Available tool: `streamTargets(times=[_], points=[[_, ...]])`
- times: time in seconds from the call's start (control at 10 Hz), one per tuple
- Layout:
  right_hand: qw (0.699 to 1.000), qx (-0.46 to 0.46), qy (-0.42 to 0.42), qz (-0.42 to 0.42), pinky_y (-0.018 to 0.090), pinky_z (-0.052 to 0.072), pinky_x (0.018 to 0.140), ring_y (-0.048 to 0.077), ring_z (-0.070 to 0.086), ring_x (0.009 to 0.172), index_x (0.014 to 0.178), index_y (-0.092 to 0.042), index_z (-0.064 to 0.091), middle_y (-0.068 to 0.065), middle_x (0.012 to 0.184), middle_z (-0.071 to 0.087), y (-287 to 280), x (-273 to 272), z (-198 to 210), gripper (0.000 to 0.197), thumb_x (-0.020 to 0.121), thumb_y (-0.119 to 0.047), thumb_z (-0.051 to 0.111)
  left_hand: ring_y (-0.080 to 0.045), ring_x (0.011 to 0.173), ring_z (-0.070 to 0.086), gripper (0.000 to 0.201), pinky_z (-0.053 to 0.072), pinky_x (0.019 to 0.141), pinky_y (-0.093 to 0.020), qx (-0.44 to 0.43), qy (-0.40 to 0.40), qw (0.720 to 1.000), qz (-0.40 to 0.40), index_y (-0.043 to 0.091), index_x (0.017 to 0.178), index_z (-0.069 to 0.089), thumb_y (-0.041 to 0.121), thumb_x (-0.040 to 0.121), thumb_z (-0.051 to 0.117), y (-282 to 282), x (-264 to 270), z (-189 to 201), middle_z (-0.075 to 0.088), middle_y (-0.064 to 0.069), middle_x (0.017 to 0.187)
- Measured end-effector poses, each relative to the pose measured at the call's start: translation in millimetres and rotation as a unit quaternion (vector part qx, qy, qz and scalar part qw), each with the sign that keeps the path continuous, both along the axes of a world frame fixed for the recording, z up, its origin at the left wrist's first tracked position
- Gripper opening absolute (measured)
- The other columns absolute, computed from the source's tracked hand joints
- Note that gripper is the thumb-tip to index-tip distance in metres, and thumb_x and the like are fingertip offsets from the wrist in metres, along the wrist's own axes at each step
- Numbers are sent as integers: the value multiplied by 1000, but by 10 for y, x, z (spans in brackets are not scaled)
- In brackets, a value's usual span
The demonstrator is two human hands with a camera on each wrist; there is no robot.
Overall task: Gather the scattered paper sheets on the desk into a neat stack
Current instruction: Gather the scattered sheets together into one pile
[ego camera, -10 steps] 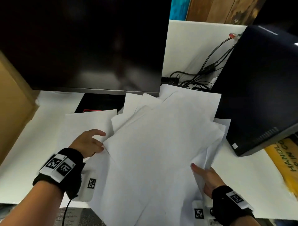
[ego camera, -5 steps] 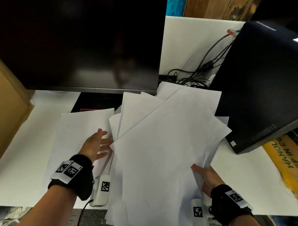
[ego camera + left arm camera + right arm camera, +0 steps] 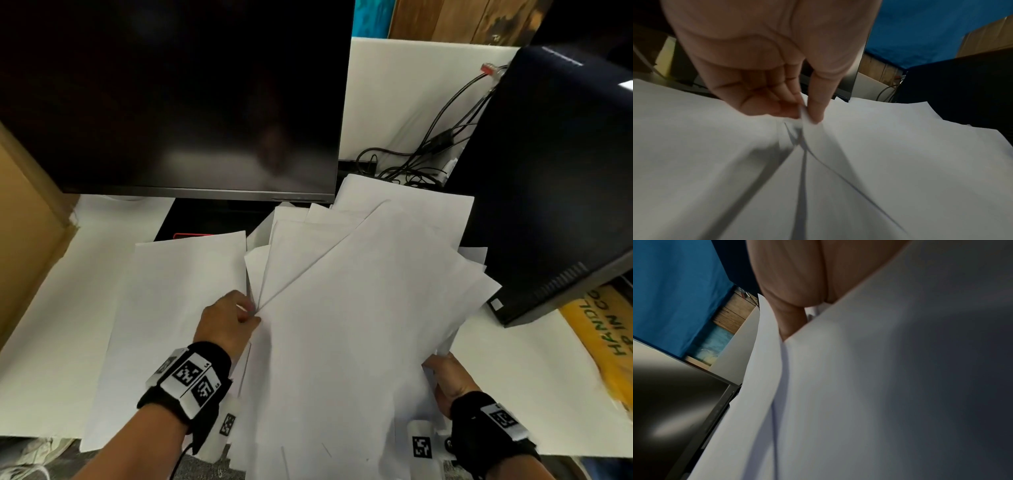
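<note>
A fanned bundle of white paper sheets (image 3: 359,308) is lifted over the middle of the white desk (image 3: 51,308). My left hand (image 3: 236,318) pinches its left corner; in the left wrist view thumb and fingers (image 3: 812,112) squeeze the paper edge (image 3: 804,118). My right hand (image 3: 445,380) grips the bundle's lower right edge, its fingers hidden under the sheets. In the right wrist view a finger (image 3: 789,324) shows between sheets (image 3: 859,386). One more sheet (image 3: 171,325) lies flat on the desk at the left, under my left hand.
A dark monitor (image 3: 171,102) stands right behind the sheets. A black computer case (image 3: 548,188) leans at the right, with cables (image 3: 428,154) behind. A cardboard box (image 3: 24,222) borders the left edge and a yellow package (image 3: 606,339) sits at the far right.
My left hand moved right from the flat sheet to the bundle's left corner and closed into a pinch on it. The bundle swung more upright. The right hand kept its grip.
</note>
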State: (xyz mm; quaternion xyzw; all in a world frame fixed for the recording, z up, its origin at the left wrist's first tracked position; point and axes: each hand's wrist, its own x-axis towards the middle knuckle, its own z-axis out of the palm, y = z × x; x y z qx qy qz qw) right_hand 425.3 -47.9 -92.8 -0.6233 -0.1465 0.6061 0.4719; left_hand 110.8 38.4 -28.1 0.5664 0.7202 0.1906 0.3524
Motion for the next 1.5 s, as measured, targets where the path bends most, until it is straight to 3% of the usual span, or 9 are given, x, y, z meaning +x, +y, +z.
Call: streamTargets(times=[0.3,0.6,0.8,0.9,1.0,1.1,1.2,1.3,1.5], points=[[1000,-8,26,-12,27,56,49,17,70,59,97,-5,60,3,65,74,13,-39,78,21,91,0,41,-16,82,61,51,48,62,-23,-195,35,974,-109,18,100,51,45,65,77,43,-161,51,61,-1,93],[998,1,59,5,23,53,45,14,70,56,90,-11,62,2,65,74,-10,-101,243,26,96,-17,37,-20,102,66,114,50,96,-39,-128,-280,951,-30,16,121,57,55,19,88,26,111,-135,69,-4,113],[999,43,15,-11,20,52,49,20,64,63,79,-16,64,-5,56,71,-41,-193,394,22,72,-36,68,-24,116,54,83,45,100,-44,-66,-176,982,-22,29,112,58,59,39,82,79,119,-137,63,1,117],[987,72,107,-98,15,48,42,11,64,49,54,-24,72,-6,50,67,7,-265,467,53,93,-39,40,-25,106,61,54,48,95,-36,-60,-229,971,4,13,112,59,31,66,80,87,197,-44,66,-4,108],[976,117,124,-136,11,51,55,23,67,100,103,-13,71,20,107,69,-3,-369,707,63,95,-51,22,-29,102,63,25,47,91,-33,-67,-254,964,41,10,104,60,11,80,68,60,216,-31,67,-11,105],[982,65,88,-156,5,41,43,30,60,110,127,-4,48,28,117,61,-63,-363,644,63,81,-45,61,-31,103,63,28,48,95,-39,-60,-249,965,50,6,110,61,9,82,65,32,230,-101,67,-13,107],[997,64,17,41,38,54,82,29,69,90,110,-10,63,10,97,74,-45,-377,363,95,26,-43,91,-27,96,64,23,50,90,-34,-48,-261,964,30,10,108,61,7,84,62,9,279,-99,66,-7,97],[996,20,-87,20,32,54,67,30,65,74,109,6,60,15,85,69,39,-340,260,49,65,-4,77,-19,87,65,13,52,79,-25,-48,-271,961,-22,22,94,61,14,84,64,27,302,-42,66,5,88],[995,-3,-80,-61,26,51,60,24,63,70,115,2,56,3,67,71,-39,-140,120,36,79,5,62,-25,105,54,26,44,89,-28,72,-142,979,125,19,108,58,23,83,64,225,-211,-179,60,-9,110]])
